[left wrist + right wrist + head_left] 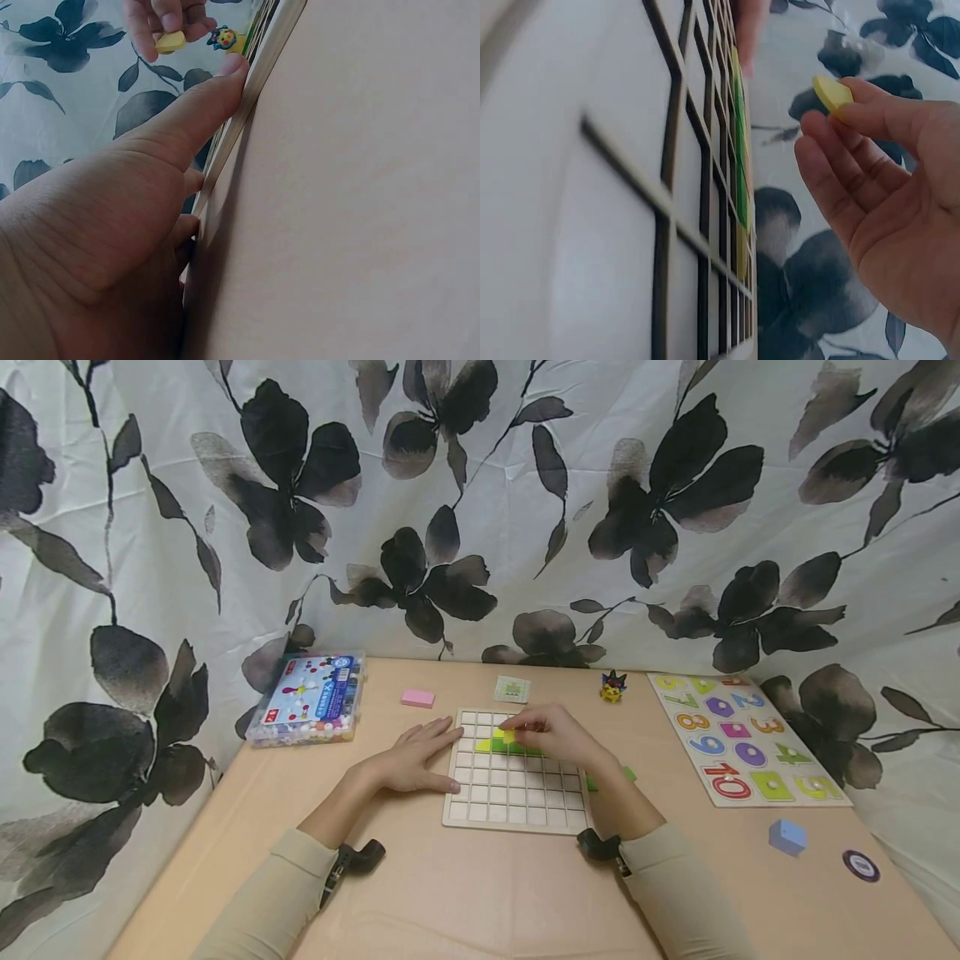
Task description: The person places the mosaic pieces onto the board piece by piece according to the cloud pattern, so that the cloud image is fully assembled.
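A wooden grid board (pixel 517 802) lies on the table in front of me, with green and yellow pieces (pixel 491 745) set in its upper rows. My right hand (pixel 551 732) hovers over those rows and pinches a small yellow piece (pixel 509 736), which also shows in the right wrist view as the yellow piece (pixel 831 94) at my fingertips (pixel 855 112), just off the grid board (pixel 630 225). My left hand (pixel 416 758) lies flat, fingers straight, against the board's left edge (pixel 247 105). The left wrist view shows the right hand's yellow piece (pixel 170 41).
A clear box of beads (pixel 309 698) stands at the back left. A pink block (pixel 417 697), a small card (pixel 512 689) and a toy figure (pixel 612 686) lie behind the board. A number puzzle (pixel 746 737) lies right, with a blue block (pixel 787 837) and a dark disc (pixel 861 865) near it.
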The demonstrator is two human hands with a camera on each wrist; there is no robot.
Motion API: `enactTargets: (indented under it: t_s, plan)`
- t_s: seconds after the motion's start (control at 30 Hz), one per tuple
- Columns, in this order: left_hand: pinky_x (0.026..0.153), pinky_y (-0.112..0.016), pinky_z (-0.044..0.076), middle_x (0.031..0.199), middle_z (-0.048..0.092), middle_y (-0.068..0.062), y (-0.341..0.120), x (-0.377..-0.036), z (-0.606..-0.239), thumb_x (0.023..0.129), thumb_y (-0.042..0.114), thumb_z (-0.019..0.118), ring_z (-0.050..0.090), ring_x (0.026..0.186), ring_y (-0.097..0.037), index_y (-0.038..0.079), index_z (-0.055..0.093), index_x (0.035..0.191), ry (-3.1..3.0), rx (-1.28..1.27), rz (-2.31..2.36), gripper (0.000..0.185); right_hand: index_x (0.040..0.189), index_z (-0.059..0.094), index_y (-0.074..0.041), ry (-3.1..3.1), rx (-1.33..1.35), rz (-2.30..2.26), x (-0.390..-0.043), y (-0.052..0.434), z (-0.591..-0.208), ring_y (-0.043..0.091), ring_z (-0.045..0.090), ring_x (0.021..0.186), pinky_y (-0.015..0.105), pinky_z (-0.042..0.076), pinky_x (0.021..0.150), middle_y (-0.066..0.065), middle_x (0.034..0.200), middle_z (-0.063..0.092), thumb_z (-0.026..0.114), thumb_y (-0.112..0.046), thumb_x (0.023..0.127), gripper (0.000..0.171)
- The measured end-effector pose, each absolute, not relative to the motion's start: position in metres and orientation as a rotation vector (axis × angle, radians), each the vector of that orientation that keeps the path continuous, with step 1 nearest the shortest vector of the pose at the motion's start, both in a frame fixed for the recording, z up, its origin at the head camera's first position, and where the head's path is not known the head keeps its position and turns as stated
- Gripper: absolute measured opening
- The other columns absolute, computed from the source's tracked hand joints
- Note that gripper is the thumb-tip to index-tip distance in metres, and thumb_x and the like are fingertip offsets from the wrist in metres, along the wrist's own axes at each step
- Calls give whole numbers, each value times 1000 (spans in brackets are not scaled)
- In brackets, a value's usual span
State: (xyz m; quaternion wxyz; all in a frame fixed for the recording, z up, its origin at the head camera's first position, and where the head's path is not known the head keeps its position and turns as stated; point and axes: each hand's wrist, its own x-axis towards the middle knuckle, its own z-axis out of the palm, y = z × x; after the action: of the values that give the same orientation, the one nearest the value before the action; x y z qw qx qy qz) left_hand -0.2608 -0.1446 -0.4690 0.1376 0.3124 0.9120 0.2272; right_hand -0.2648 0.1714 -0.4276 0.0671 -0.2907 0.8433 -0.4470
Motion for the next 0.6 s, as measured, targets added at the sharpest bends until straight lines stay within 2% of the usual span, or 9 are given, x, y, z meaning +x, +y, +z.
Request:
enactTargets:
  t_s: [0.3,0.5,0.6]
  plan:
    - [131,-57,2,176,7,-13,-145,-261,-470,88,69,70,5,164,-33,21,25,167,2636,908,652,103,120,78,-4,2577,-948,-1264,-264,146,-433,15,56,75,23,48,64,12,101,73,62,1,98,28]
    - [131,-57,2,176,7,-13,-146,-262,-470,88,70,69,5,163,-33,20,25,167,2643,917,649,104,121,79,-12,2587,-862,-1168,-261,137,-438,14,57,78,25,50,64,2,96,72,61,-3,100,30]
    - [131,-57,2,176,7,-13,-146,-262,-470,88,70,70,5,163,-33,19,24,167,2644,917,649,104,119,80,-12,2577,-844,-1154,-259,135,-438,15,61,81,26,51,68,2,95,70,60,-3,100,28]
